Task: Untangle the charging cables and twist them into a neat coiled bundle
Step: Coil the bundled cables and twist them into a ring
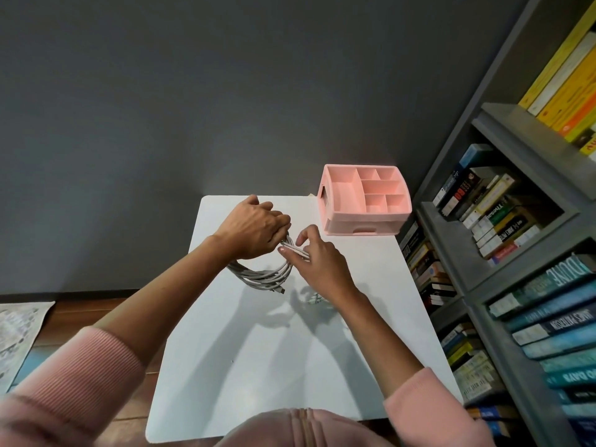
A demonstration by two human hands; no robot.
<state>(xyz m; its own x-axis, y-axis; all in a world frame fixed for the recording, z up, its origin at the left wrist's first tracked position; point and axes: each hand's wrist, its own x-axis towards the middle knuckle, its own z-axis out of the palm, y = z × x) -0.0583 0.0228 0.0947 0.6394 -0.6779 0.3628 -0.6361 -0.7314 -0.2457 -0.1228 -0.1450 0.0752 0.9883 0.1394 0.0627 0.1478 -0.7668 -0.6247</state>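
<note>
Fingers (pixel 280 221) of the left hand (pixel 254 224) curl over the far side of the coil (pixel 262 275), clenched round its gathered white strands and holding the ring tilted up over the counter (pixel 258 366), left of centre; whether its near loops touch the surface cannot be told. Right hand (pixel 319 258), just right of the left, pinches the same strands between thumb and lower fingers, index finger raised clear. One connector end (pixel 281 290) sticks out at the ring's near-right edge. A second, patterned cable (pixel 314 298) lies on the counter under the right wrist, apart from the coil and largely hidden. Pink organizer (pixel 361 222) stands at the far right corner; bookshelf (pixel 503 240) rises beyond the right edge. Step in hand, as judged: winding looks largely complete, and the hands are securing the ring where they grip it. Next move likely calls for the left hand to hold the loops stacked while the right wraps or tucks the free end round them; a slack grip would let the loops spring apart. The patterned cable appears not yet bundled.
</note>
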